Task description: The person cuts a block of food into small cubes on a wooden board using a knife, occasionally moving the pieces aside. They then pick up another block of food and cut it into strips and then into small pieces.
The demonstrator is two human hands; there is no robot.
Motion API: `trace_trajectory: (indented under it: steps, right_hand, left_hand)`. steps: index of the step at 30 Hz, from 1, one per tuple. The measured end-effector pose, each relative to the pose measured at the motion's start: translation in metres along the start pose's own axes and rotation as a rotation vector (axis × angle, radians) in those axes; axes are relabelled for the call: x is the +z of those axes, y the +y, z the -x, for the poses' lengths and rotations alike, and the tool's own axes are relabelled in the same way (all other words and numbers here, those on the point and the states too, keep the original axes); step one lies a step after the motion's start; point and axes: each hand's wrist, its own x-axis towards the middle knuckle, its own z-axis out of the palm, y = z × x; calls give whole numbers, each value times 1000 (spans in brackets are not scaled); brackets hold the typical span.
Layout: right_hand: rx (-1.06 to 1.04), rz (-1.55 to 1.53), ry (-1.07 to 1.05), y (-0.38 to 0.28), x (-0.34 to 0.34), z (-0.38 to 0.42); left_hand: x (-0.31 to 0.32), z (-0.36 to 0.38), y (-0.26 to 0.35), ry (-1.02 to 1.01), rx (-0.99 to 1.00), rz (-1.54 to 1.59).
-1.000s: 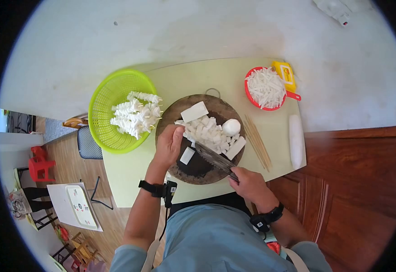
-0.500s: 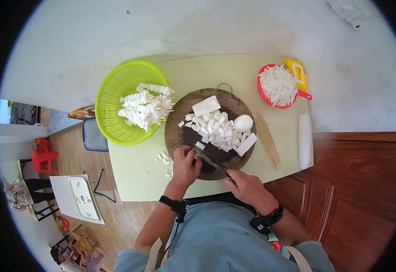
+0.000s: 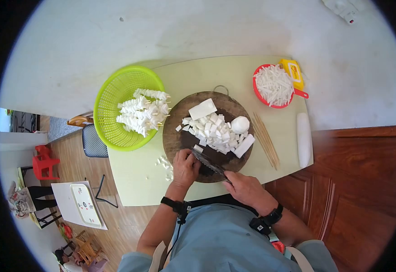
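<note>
My right hand [image 3: 247, 190] grips the handle of a dark-bladed knife [image 3: 208, 162] over a round wooden chopping board [image 3: 174, 131]. My left hand [image 3: 185, 167] is closed at the board's near left edge, its curled fingertips against the blade; whatever they hold is hidden. Just beyond the blade lies a small white cube [image 3: 198, 148]. A heap of white cubes [image 3: 213, 131], looking like radish, covers the board's middle. Around the heap lie a white slab [image 3: 202, 109], a rounded white chunk [image 3: 240, 124] and a white block [image 3: 244, 145].
Left of the board, a green basket [image 3: 105, 113] holds skewered white pieces [image 3: 143, 111]. Bamboo skewers [image 3: 266, 140] and a long white cylinder [image 3: 304, 140] lie right. Behind them are a red strainer [image 3: 257, 93] of white strips and a yellow packet [image 3: 293, 72]. White scraps [image 3: 165, 165] lie near my left hand.
The view has shifted slightly. The knife blade has moved a little, and the small white cube now lies just apart from it. Both hands keep nearly the same place.
</note>
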Motion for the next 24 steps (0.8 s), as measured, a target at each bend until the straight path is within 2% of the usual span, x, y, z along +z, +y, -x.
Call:
trace_trajectory:
  steps: [6, 12, 18, 24]
  right_hand:
    - [65, 109, -138, -7, -5, -15]
    - [85, 122, -161, 7, 9, -30]
    - [-3, 15, 42, 11, 5, -14]
    - [-21, 89, -3, 0, 3, 2]
  left_hand:
    - [2, 0, -1, 26, 12, 10]
    - [4, 3, -2, 38, 23, -6]
    - [4, 7, 0, 70, -3, 21]
    - [4, 11, -2, 78, 8, 49]
